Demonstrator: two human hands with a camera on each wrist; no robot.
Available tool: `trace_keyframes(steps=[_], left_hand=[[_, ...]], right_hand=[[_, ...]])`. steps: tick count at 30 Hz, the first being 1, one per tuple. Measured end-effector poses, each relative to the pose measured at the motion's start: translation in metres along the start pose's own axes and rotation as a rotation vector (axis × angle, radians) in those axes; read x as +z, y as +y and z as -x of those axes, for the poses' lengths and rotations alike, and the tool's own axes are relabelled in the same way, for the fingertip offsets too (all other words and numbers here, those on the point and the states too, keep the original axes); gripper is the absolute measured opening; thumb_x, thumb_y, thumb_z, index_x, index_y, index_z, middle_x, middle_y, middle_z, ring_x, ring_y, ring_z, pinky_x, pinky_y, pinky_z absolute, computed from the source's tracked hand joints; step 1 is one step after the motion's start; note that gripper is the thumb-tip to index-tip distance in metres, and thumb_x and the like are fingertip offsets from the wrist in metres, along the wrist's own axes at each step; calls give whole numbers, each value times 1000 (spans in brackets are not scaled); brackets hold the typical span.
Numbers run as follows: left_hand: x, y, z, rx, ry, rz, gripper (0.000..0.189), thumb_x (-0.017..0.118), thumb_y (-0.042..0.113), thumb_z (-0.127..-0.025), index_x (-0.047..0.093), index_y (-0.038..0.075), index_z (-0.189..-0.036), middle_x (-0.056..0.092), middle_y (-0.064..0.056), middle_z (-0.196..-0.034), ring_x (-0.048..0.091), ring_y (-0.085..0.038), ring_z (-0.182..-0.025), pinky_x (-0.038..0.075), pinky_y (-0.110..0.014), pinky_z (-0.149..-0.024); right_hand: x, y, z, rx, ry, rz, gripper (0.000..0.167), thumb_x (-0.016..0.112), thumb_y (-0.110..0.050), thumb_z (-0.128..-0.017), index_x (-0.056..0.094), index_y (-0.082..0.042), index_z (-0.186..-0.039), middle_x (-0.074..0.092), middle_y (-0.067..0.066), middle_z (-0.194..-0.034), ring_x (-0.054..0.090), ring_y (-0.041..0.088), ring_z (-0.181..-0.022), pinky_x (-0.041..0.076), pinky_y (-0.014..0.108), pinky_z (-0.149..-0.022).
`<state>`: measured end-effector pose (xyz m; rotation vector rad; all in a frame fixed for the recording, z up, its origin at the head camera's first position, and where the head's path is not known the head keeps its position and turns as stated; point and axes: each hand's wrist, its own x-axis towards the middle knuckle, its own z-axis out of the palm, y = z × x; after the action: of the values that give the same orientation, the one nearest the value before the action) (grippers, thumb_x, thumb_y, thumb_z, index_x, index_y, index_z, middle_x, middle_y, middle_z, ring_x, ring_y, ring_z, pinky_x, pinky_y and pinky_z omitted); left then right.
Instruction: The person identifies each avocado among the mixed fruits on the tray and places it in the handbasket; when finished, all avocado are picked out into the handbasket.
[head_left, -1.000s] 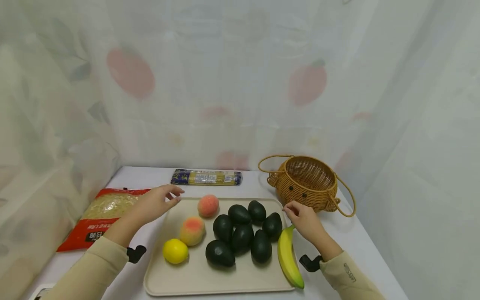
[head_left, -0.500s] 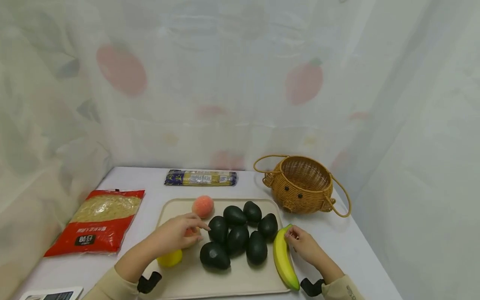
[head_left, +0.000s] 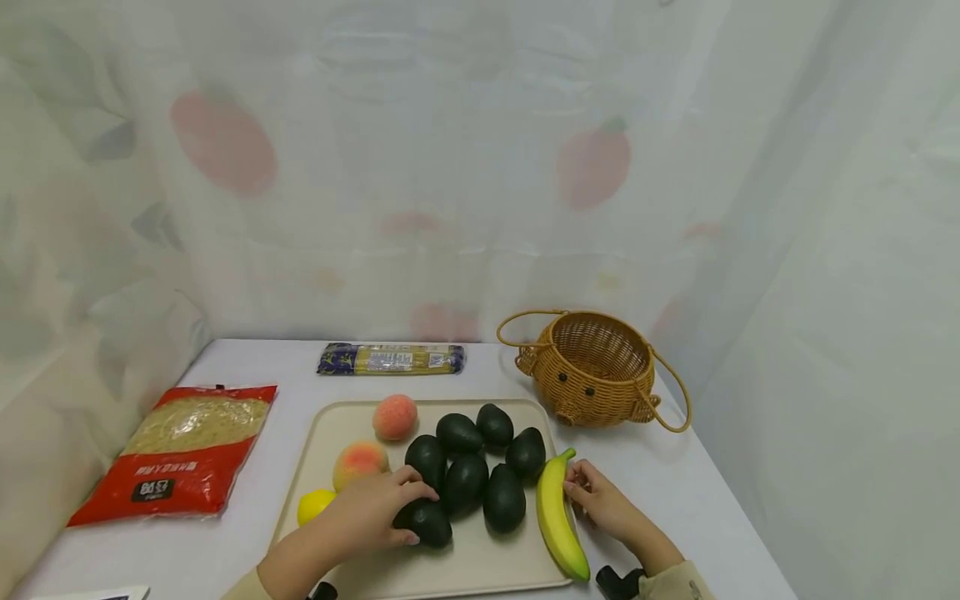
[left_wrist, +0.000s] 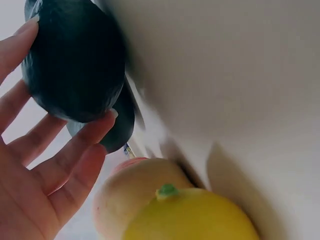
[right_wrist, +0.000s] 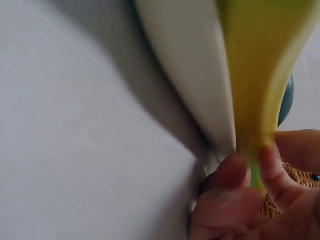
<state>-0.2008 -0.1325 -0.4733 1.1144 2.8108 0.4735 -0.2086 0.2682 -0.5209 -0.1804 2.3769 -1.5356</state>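
My left hand [head_left: 378, 512] curls its fingers and thumb round a dark green avocado [head_left: 427, 525] at the front of the beige tray [head_left: 450, 575]. In the left wrist view this avocado [left_wrist: 75, 60] sits between the thumb and the other fingers. A yellow banana [head_left: 557, 525] lies along the tray's right rim. At its right side is my right hand [head_left: 607, 504], fingers curled against the stem half. The right wrist view shows fingertips [right_wrist: 270, 160] on the banana [right_wrist: 255, 75], partly blurred.
Several other avocados [head_left: 504, 500] fill the tray's middle. Two peaches [head_left: 395, 417] and a lemon [head_left: 313, 506] lie on its left. Behind the tray stand a wicker basket [head_left: 592, 375] and a noodle pack [head_left: 392, 359]. A red bag [head_left: 180, 454] lies at left.
My left hand has come from the tray's left edge, across the peach, to the front avocado. My right hand has lowered from above the banana's stem to its right side. The view has shifted slightly.
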Motion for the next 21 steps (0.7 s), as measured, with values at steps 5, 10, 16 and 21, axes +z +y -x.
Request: trace_keyframes(steps=[5, 10, 16, 21], left_hand=[[2, 5, 0, -41, -12, -11, 54, 93, 43, -79, 66, 30, -123, 60, 2, -115, 62, -21, -94, 55, -46, -88], [5, 4, 0, -90, -35, 7, 54, 91, 47, -80, 63, 31, -123, 65, 3, -113, 62, -22, -96, 54, -50, -92], [8, 1, 2, -96, -20, 9, 55, 90, 49, -80, 61, 30, -123, 68, 4, -106, 61, -20, -92, 54, -47, -89], [9, 0, 1, -102, -31, 15, 56, 89, 49, -81, 64, 32, -128, 67, 0, -112, 64, -23, -93, 55, -51, -89]], right_hand=[[-4, 9, -3, -48, -18, 55, 11, 64, -12, -105, 59, -3, -104, 54, 3, -84, 51, 15, -72, 42, 23, -60], [-4, 13, -5, -74, -14, 95, 9, 69, -10, -101, 62, -5, -103, 56, 2, -82, 50, 12, -61, 44, 22, -52], [1, 12, -4, -50, 4, 103, 18, 67, -6, -101, 65, -5, -119, 54, 4, -85, 50, 13, -55, 44, 22, -48], [4, 10, -4, -25, 25, 132, 24, 68, -6, -101, 66, -8, -125, 53, 4, -85, 50, 14, -56, 43, 23, -50]])
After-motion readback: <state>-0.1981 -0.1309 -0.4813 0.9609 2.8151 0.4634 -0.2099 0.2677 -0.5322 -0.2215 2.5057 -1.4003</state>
